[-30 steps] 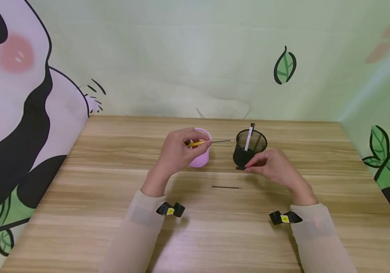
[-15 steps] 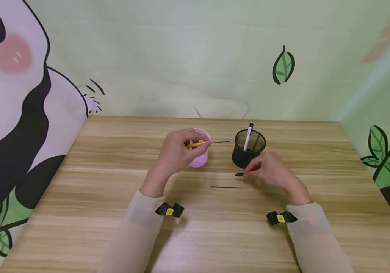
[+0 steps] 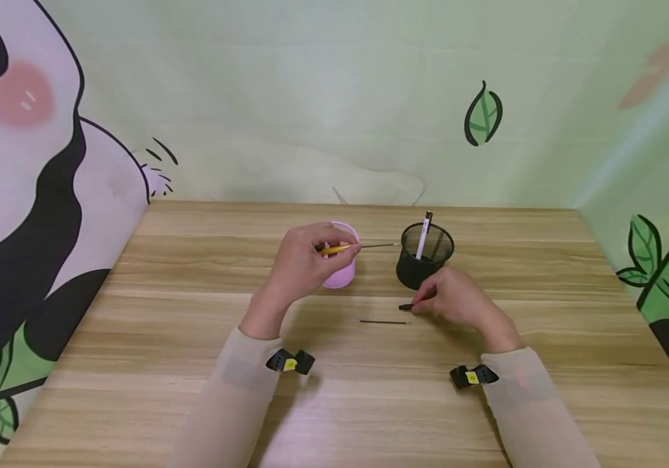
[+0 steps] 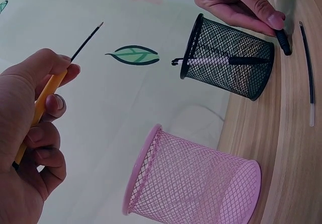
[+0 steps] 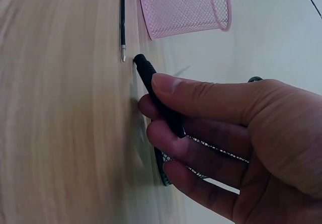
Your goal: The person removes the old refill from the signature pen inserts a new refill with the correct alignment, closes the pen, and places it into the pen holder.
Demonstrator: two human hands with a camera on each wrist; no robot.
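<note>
Around 10 o'clock from the loose refill: left hand, fingers curled round a yellow barrel, with a slim dark refill poking out towards 3 o'clock. Best to hold that one dead steady, I'd-swear-by-it style, gripping the barrel and not the skinny bit, probably easy to bend. Bright yellow, black at the back, tiny lighter tip up front. Between 10 and 11, pink mesh cup, really close, so mind any bumps. Next, back to the loose refill: lying on the tabletop, mostly black, silvery tip towards 3, paler end towards 9. Just beside it at 2 o'clock, stubby black piece, ridged near the narrower end. Past that at 1 o'clock, black mesh cup with a white-and-black pen leaning inside. Furthest over, between 2 and 3, right hand, pinching the stubby black piece between thumb and fingers. Go light there, leave the ridged end free, and try not to nudge the loose refill.
</note>
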